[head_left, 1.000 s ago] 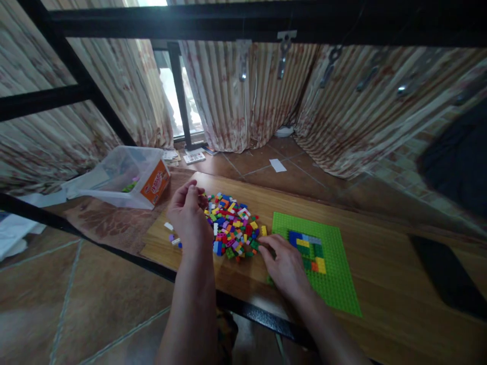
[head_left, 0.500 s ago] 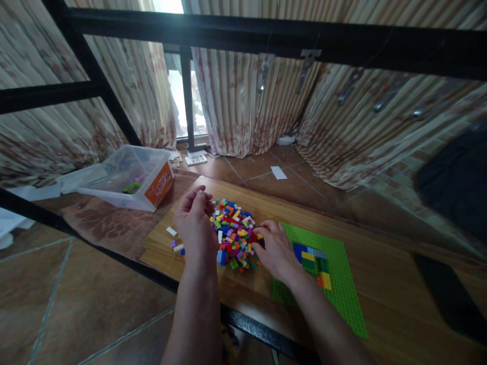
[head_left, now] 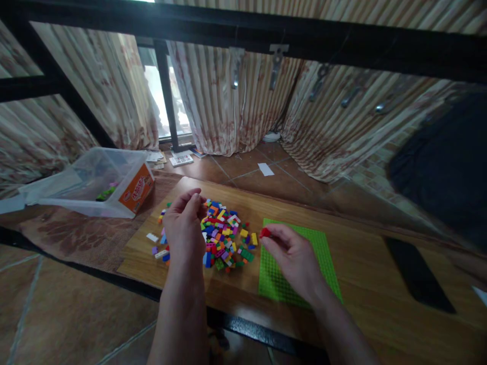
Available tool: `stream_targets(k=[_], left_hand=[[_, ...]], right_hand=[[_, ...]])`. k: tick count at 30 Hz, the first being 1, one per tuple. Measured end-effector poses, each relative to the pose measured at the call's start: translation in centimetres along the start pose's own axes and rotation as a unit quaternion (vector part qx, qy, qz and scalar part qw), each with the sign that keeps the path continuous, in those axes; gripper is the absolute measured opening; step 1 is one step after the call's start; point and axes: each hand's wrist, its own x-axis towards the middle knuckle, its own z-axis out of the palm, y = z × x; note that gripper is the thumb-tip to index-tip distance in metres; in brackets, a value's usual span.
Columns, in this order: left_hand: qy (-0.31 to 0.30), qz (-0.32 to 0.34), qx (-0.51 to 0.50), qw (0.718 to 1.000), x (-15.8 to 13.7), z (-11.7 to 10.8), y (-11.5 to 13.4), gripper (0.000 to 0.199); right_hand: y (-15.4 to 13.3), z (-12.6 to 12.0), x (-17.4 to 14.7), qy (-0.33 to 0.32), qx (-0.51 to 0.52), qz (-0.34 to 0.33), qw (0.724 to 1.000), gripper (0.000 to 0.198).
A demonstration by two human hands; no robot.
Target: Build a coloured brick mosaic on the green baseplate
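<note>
Between the thumb and fingers of my right hand (head_left: 292,257) is a red toy brick (head_left: 265,232). That hand hangs over the green baseplate (head_left: 267,284) and hides the bricks built on it. My left hand (head_left: 185,223) is raised over the left side of the pile of loose, many-coloured toy bricks (head_left: 224,235). Its thumb and fingertips are pressed together; whether anything is pinched in them I cannot make out. A white brick (head_left: 152,237) and several others lie scattered left of that hand on the wooden board.
A clear plastic box (head_left: 95,203) with an orange label stands at the back left, a few pieces inside. On the right of the wooden board (head_left: 361,284) lies a flat black object (head_left: 417,274). A black metal bar (head_left: 258,329) runs along the front edge.
My right hand has come away from the pile with a red brick and is now over the baseplate. My left hand keeps its pinch. The view has turned slightly right.
</note>
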Motion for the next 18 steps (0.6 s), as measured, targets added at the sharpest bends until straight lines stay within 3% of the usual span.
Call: stream_targets(k=[5, 9, 13, 18], left_hand=[[-0.102, -0.061, 0.071, 0.990, -2.0, 2.1, -1.2, 0.023], [-0.233, -0.074, 0.164, 0.955, -4.5, 3.8, -3.4, 0.020], [-0.384, 0.004, 0.329, 0.863, -6.9, 5.0, -5.5, 0.017], [-0.416, 0.067, 0.525, 0.740, -9.4, 5.7, -7.0, 0.019]], right_hand=[[2.9, -5.9, -1.2, 0.154, 0.188, 0.090, 0.966, 0.026], [5.6, -8.3, -1.5, 0.183, 0.152, 0.105, 0.966, 0.027], [7.1, -8.8, -1.9, 0.175, 0.004, 0.085, 0.981, 0.024], [6.8, -8.5, -2.6, 0.129, -0.179, 0.040, 0.974, 0.026]])
